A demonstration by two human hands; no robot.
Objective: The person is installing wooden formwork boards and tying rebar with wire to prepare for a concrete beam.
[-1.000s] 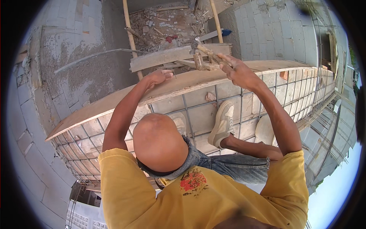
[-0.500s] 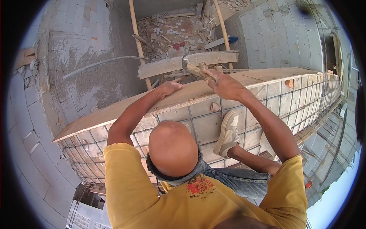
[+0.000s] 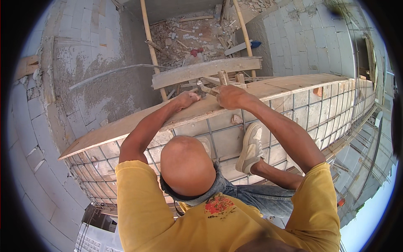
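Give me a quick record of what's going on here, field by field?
Place: building site seen from high up, grey block walls, rubble on the ground far below
Left hand: resting on the top edge of a long wooden formwork board
Right hand: closed on the wooden handle of a hammer
Hammer head: near the left hand, over the board
Behind the board: steel rebar grid
Foot: light shoe braced against the grid
Nearby: plank across bamboo poles

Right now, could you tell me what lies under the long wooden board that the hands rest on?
Under the board a grid of steel bars shows against grey panels. A shoe rests on the grid. The board covers whatever it sits on.
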